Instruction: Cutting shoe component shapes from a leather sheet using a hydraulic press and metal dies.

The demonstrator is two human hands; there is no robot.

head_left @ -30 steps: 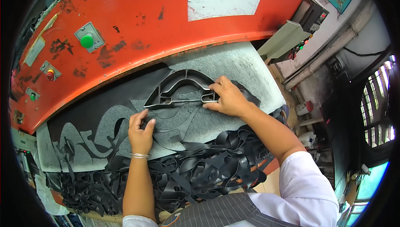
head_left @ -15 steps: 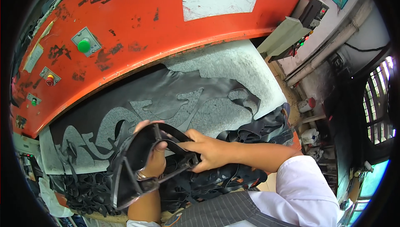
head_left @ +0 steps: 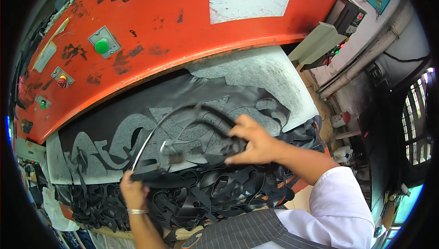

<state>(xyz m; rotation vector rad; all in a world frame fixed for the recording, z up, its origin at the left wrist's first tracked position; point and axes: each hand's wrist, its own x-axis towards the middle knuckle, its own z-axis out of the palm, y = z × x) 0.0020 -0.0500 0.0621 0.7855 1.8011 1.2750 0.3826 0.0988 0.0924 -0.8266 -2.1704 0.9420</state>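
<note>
Both my hands hold a curved, dark metal cutting die (head_left: 213,112), tilted over the near part of a dark leather sheet (head_left: 212,89). My left hand (head_left: 134,193) is closed on the die's lower left end, near a dark, blurred strip (head_left: 164,178) that may be leather. At the other end, my right hand (head_left: 256,143) grips the die with thumb and fingers around its right corner. Through the open frame, the sheet's curved cut-outs and the pale board show. The sheet lies on a white cutting board (head_left: 292,91) and has several curved openings.
An orange press beam (head_left: 173,34) spans the far side, with a green button (head_left: 101,45) and a red knob (head_left: 62,82). Black leather scraps (head_left: 206,198) pile along the board's near edge. A control box (head_left: 320,43) stands at the far right.
My left hand has come out from inside the die to its lower left end. The die has swung away from me over the leather, and my right hand has moved right and farther out.
</note>
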